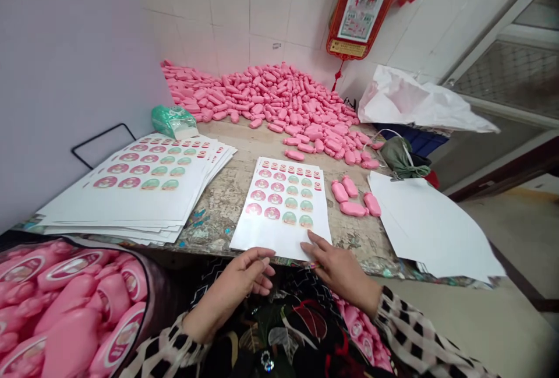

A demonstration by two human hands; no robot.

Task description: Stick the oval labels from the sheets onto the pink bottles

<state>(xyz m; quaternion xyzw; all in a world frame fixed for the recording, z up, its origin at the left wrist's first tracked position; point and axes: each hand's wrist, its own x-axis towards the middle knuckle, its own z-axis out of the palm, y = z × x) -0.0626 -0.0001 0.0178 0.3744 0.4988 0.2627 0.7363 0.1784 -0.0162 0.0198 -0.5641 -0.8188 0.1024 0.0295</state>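
In front of me lies a small stack of white sticker sheets, printed with rows of pink and green half-round labels and small red ones along the top. My left hand is at the stack's near left edge, fingers loosely apart, with nothing seen in it. My right hand rests its fingertips on the sheet's near right corner, fingers spread. Just right of the stack, several pink bottle-shaped pieces lie grouped on the worn table.
A larger pile of sticker sheets is at left, with a green plastic packet behind it. Pink pieces heap against the wall. White sheets overhang the right edge. A bag of labelled pink bottles stands lower left.
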